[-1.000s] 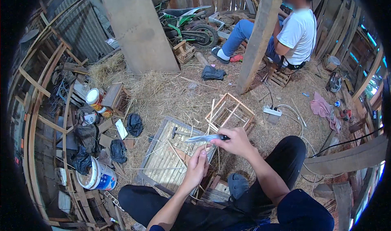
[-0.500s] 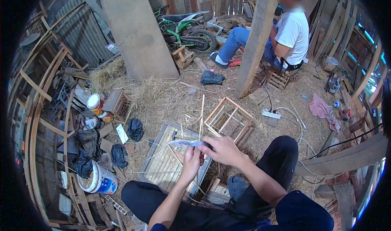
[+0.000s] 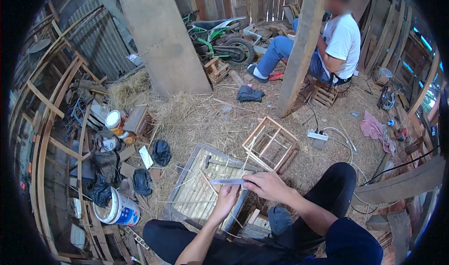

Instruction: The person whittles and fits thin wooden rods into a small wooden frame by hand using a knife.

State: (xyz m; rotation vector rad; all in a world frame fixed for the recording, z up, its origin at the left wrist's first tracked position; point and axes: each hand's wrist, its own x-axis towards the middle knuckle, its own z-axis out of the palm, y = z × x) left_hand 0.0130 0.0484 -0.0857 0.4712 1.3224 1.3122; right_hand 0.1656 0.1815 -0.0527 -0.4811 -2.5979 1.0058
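My right hand (image 3: 269,185) is closed round the handle of a knife (image 3: 227,182), whose broad pale blade points left. Just under the blade, my left hand (image 3: 227,199) grips a thin wooden strip (image 3: 247,158) that runs up and away from me. The knife lies across the strip by my left fingers; whether its edge touches the wood is hidden. Beneath both hands is a low slatted wooden platform (image 3: 191,185) with a dark frame. A hammer (image 3: 220,163) and several thin strips lie on it.
An open wooden frame box (image 3: 276,135) stands beyond my right hand, near a power strip (image 3: 318,135) with cables. A wooden post (image 3: 299,64) rises behind it; a person in a white shirt (image 3: 343,36) sits past that. White bucket (image 3: 124,211) and black bags (image 3: 142,181) are at left.
The view has shifted, so the surroundings sit slightly lower and to the right. The strip's upper end now leans more to the right. Both hands keep their hold.
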